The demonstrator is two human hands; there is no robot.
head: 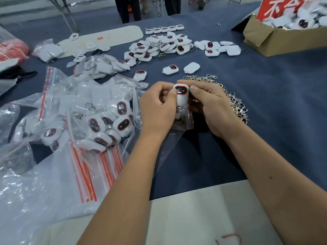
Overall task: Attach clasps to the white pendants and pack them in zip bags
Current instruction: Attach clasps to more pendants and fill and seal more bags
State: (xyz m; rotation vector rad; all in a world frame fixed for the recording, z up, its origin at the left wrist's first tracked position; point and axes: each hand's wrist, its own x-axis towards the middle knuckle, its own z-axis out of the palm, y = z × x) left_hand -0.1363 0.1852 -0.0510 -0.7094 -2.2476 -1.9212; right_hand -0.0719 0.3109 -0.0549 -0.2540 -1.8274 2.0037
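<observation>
Centrally, both hands met over the blue table cloth [265,112], with a white pendant [180,94] held upright between them. The left hand [157,110] pinched it from the left, thumb laid against the edge of its dark, red-rimmed oval face; the right hand [210,106] gripped it from the right, thumb beside the top corner and fingers curled behind. The pendant's lower end sat at the mouth of a small clear zip bag [178,124] that hung under the hands; whether that end was already inside could not be told. A bit of metal showed just under the right thumb, too small to identify.

Left of the hands lay a heap of clear zip bags with red seal strips [85,167], several of them holding packed pendants [109,124] with clasps. A cardboard box [276,39] at the far right corner held more white pendants, blurred.

Just beyond and to the right of the right hand spread a pile of silver clasps [233,101], partly hidden by that hand. Three loose pendants [170,69] lay just past the hands, and farther back a large scattered pile of pendants [159,46] with a neat row of five behind it. A long white board [113,37] rested at the far left, and a pale sheet [194,213] covered the near table edge under the forearms.
</observation>
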